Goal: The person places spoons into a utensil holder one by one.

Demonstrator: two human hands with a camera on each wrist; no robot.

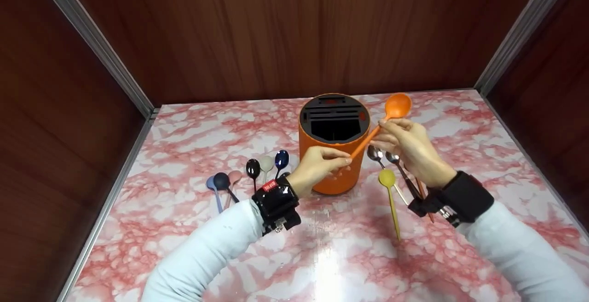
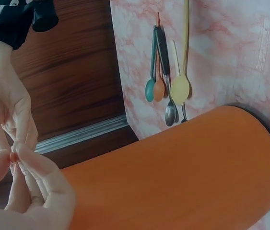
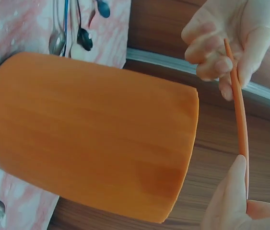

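Note:
An orange spoon (image 1: 398, 105) is held slantwise between both hands, its bowl up at the right. My left hand (image 1: 322, 166) pinches the tip of its handle between thumb and fingers, as the left wrist view also shows. Up near the bowl, my right hand (image 1: 412, 148) grips the handle's neck. Behind the spoon stands an upright orange cylindrical utensil holder (image 1: 333, 184), with a black slotted insert (image 1: 334, 107) in its top. The spoon's handle crosses the holder's right front side in the head view. In the right wrist view the handle (image 3: 241, 120) runs between both hands.
Left of the holder lie several spoons, among them a black one (image 1: 253, 168), a dark blue one (image 1: 222, 181) and a pink one (image 1: 233, 176). On the right are a yellow spoon (image 1: 387, 178), metal spoons (image 1: 375, 153) and a teal spoon (image 2: 149, 90). Wood-patterned walls (image 1: 294, 35) enclose the marbled table (image 1: 193, 131).

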